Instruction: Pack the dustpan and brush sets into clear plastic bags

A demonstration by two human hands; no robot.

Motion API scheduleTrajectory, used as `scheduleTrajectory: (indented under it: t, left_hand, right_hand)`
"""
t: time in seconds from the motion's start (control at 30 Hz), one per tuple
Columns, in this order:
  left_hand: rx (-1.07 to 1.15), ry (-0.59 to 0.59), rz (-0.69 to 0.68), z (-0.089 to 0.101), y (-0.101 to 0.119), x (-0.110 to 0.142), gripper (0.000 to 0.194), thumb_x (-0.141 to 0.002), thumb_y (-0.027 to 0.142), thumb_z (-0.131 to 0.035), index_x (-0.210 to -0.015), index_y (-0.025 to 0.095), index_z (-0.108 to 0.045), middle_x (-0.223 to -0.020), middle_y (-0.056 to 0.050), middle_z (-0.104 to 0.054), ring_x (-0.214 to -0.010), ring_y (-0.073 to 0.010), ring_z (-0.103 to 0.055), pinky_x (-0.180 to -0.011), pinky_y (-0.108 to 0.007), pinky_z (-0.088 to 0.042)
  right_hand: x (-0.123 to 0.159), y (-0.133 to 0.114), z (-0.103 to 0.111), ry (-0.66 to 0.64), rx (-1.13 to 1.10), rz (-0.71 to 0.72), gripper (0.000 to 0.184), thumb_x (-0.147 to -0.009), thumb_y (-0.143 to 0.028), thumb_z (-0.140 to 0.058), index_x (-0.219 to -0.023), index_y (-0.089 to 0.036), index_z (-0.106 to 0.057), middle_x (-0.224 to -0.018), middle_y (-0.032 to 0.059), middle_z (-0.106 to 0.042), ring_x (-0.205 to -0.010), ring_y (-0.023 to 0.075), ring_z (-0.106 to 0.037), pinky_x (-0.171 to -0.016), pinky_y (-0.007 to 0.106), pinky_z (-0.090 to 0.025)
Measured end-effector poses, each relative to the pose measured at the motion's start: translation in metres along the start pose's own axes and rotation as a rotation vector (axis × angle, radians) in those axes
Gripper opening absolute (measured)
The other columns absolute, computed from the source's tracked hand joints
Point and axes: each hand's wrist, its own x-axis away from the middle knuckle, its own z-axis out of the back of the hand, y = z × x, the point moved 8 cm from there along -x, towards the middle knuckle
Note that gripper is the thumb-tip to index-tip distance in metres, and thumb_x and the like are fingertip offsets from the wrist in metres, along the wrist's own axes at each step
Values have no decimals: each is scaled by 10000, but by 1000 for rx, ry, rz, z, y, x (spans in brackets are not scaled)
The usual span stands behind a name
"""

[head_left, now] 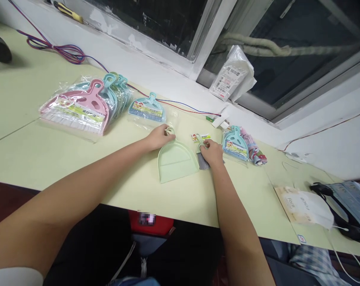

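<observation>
A light green dustpan [177, 161] lies on the table in front of me, its wide edge toward me and to the right. My left hand [159, 137] is closed on its looped handle. To the right, my right hand [212, 152] grips a small green hand brush [198, 146] with grey bristles pointing toward me. Behind the brush lies a printed label card [206, 137], partly covered by it. Just right of my right hand is a bagged blue dustpan set [235, 143]. Beyond my left hand rests another bagged blue dustpan set [147, 109].
Several bagged dustpan sets stand in a row at left, a pink one [78, 107] in front. Coiled wire [68, 53] runs along the wall. A patterned cloth bundle [253, 147], a tissue pack [305, 206] and black straps [343, 214] lie right. A white package [230, 75] leans on the windowsill.
</observation>
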Motion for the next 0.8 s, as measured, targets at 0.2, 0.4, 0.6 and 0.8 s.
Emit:
scheduleTrajectory:
  t: [0.2, 0.4, 0.6, 0.8]
  left_hand:
    - [-319, 91, -215, 11, 31, 12, 457, -804, 416, -694, -1199, 221, -576, -1169, -100, -643, -983, -271, -618, -917, -360, -438]
    - [-405, 130, -403, 19, 54, 21, 351, -939, 409, -521, -1223, 211, -577, -1288, -124, -586, -1214, -307, -528, -1060, -407, -375]
    - [-321, 140, -425, 18, 65, 28, 355, -998, 447, -414, -1109, 195, -638, -1134, -101, -685, -1049, -251, -626, -957, -352, -452]
    - [-121, 139, -276, 19, 56, 28, 544, -989, 613, -386, -842, 170, -665, -795, -67, -724, -557, -142, -630, -603, -276, -497]
  right_hand:
    - [1, -3, 6, 75, -5, 37, 276, -822, -331, -547, -1007, -202, -706, -977, 107, -704, -984, 289, -571, -945, 451, -415]
    - [7, -21, 22, 201, -308, 99, 296, -903, -374, -480, -1036, -176, -655, -972, 93, -710, -879, 223, -623, -865, 368, -472]
    - [23, -50, 23, 119, -506, 148, 308, -928, -444, -485, -934, -195, -667, -834, 33, -701, -723, 175, -621, -742, 309, -488]
    - [27, -59, 20, 66, -552, 151, 309, -907, -453, -514, -938, -186, -666, -828, 35, -696, -712, 171, -615, -724, 306, -501]
